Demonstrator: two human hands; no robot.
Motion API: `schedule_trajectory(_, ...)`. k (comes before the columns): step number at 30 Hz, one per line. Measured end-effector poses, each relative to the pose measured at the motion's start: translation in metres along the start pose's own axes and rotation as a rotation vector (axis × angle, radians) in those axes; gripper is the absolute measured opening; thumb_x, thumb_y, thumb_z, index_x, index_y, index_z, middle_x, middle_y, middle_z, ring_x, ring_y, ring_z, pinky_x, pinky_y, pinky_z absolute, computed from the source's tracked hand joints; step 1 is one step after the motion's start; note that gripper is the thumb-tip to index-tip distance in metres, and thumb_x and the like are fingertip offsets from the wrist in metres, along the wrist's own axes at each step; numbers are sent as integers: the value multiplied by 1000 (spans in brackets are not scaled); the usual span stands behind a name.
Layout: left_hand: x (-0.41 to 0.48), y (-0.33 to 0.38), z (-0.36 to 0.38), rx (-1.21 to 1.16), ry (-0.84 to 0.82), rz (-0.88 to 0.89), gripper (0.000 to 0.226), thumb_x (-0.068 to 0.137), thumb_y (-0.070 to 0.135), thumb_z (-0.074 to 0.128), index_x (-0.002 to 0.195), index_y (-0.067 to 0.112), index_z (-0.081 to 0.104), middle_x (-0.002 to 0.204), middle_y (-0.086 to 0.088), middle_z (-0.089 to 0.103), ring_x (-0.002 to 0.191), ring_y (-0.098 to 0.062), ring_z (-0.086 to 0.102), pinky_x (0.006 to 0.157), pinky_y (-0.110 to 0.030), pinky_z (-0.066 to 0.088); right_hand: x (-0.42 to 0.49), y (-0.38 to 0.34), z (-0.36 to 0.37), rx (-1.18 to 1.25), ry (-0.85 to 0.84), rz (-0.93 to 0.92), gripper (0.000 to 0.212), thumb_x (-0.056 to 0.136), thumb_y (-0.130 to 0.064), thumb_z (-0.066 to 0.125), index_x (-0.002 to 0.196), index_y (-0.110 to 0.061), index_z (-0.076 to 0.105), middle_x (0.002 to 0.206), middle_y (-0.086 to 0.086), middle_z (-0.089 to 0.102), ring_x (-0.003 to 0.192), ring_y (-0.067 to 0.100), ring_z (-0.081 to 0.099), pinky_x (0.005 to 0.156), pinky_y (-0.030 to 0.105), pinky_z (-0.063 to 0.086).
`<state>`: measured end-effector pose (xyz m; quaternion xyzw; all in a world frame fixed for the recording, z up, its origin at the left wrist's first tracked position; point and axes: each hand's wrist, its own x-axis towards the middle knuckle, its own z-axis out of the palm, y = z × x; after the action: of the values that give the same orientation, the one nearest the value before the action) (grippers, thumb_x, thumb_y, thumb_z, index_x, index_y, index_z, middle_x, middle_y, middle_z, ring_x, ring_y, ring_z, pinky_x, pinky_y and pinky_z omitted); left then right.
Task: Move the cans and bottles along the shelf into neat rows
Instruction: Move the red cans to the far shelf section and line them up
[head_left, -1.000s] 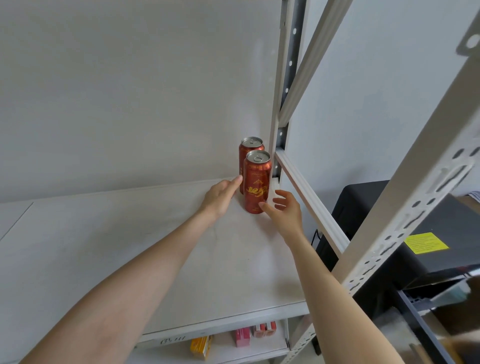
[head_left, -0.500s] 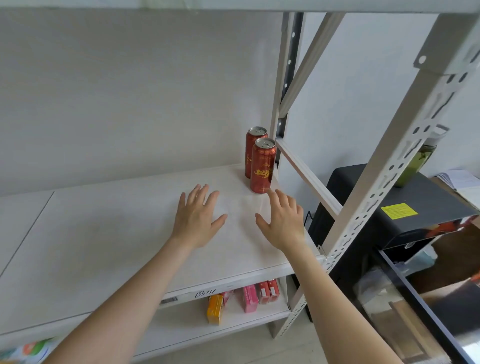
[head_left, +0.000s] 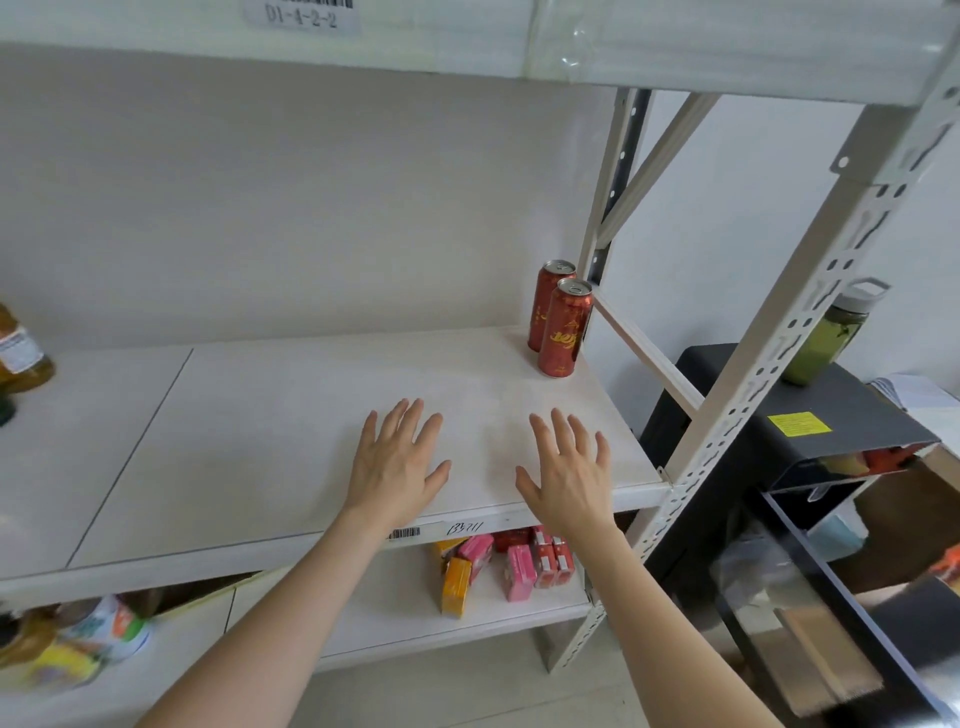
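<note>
You have two red cans: the front can (head_left: 565, 328) and the back can (head_left: 545, 301) stand upright, touching, one behind the other in the far right corner of the shelf (head_left: 260, 426). Their gold writing is too small to read. One brown bottle (head_left: 21, 358) with a white label peeks in at the far left edge of the same shelf, well apart from the cans. One green bottle (head_left: 826, 343) stands on the black cabinet (head_left: 841, 410) to the right, near one yellow sticker (head_left: 799, 424). A white tag (head_left: 301, 18) on the shelf above reads D1-4-2-2. The front edge of your shelf has one barcode (head_left: 403, 533) and some scribbled writing that is too messy to read for sure. Several small boxes (head_left: 511, 564), pink, orange and red, sit on the lower shelf (head_left: 363, 613). Your left hand (head_left: 397, 462) and right hand (head_left: 569, 473) are spread flat over the shelf near its front, holding nothing. A second ago both hands were at the front can; now they have pulled back, well away from it.
</note>
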<state>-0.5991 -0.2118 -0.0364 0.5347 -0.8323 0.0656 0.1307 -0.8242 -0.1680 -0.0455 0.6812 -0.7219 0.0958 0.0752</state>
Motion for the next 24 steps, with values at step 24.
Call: schedule_trajectory(24,-257,-158,-88,122,-36,-258,63,94,53,47,146,18,39,154,-13,36,143,-32,31,115,-56,24,-135,-249,-40,77,-19,-236,67,95,-56,37,151,-23,22,159,8,25,146,29,22,115,55,20)
